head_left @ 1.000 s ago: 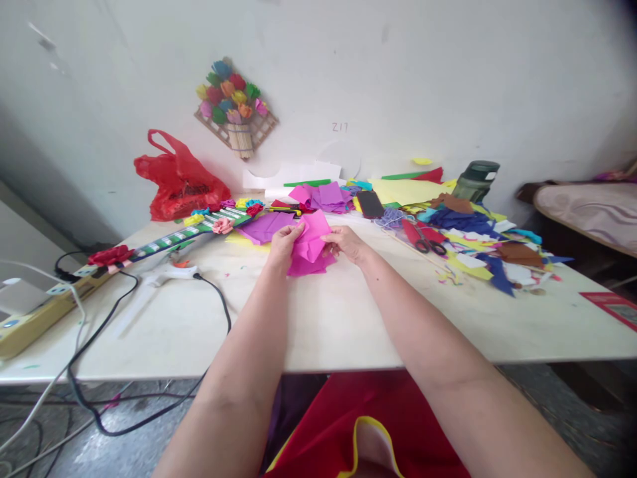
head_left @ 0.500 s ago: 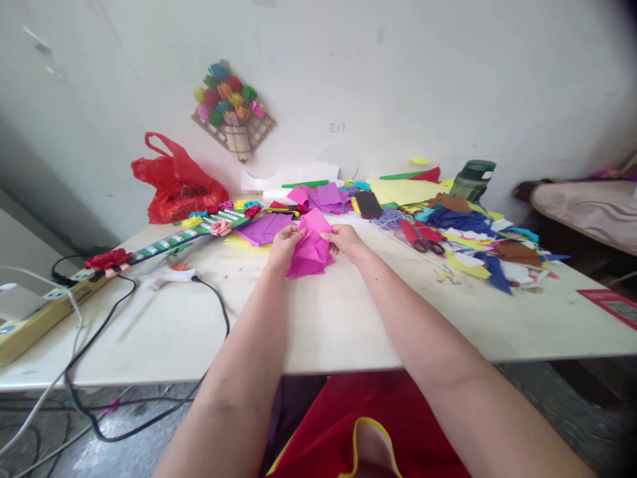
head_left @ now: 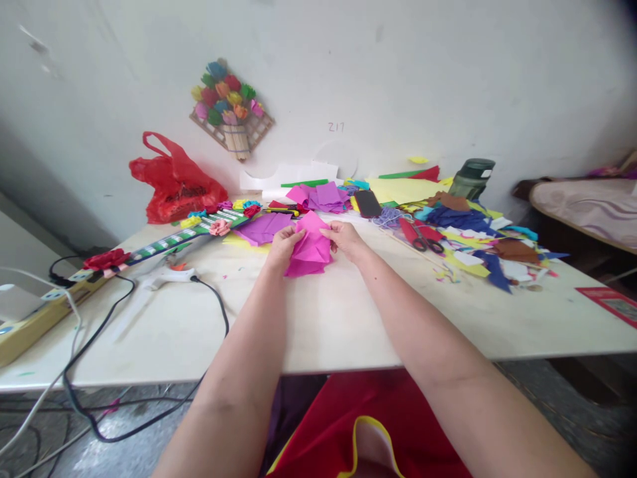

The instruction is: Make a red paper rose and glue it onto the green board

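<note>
A creased sheet of bright pink paper [head_left: 312, 240] is stretched between my hands above the table. My left hand [head_left: 285, 245] pinches its left side, thumb on top. At the right side, my right hand [head_left: 345, 240] grips the sheet between thumb and fingers, the fingertips partly hidden behind it. Just below lies darker magenta paper [head_left: 304, 268], partly covered by the pink sheet; whether it touches my hands I cannot tell. To the left of my left hand rest purple paper sheets [head_left: 263, 228].
A white glue gun [head_left: 172, 275] with a black cord lies left, near a power strip [head_left: 44, 318]. Behind are a red plastic bag [head_left: 176, 189], a phone [head_left: 367, 204] and more purple paper. Scissors [head_left: 426, 244], paper scraps [head_left: 468, 222] and a green bottle [head_left: 472, 179] are at right.
The pink sheet looks flatter and more spread out than before, its top edge slightly shifted. Both hands keep their hold in nearly the same place.
</note>
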Demonstrator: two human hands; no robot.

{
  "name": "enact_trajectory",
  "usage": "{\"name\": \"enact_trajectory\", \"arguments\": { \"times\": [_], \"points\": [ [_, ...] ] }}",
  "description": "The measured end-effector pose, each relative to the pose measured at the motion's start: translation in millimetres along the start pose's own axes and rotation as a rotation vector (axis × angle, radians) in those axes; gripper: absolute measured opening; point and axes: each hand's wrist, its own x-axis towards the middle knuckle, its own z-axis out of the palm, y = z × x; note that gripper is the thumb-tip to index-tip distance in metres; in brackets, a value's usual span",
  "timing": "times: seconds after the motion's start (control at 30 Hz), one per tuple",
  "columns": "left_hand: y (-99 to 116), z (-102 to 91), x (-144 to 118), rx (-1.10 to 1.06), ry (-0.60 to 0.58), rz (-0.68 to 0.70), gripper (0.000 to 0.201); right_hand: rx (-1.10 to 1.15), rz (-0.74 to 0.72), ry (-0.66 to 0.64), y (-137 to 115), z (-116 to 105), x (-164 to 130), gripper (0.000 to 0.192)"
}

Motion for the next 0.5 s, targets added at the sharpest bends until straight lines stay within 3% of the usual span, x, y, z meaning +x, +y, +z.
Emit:
{"name": "enact_trajectory", "arguments": {
  "times": [0.5],
  "points": [
    [1.9,-5.9,2.5,0.049,0.057,0.018,0.014,0.03,0.0,-0.013,-6.6,2.4,-6.9,0.011]
  ]
}}
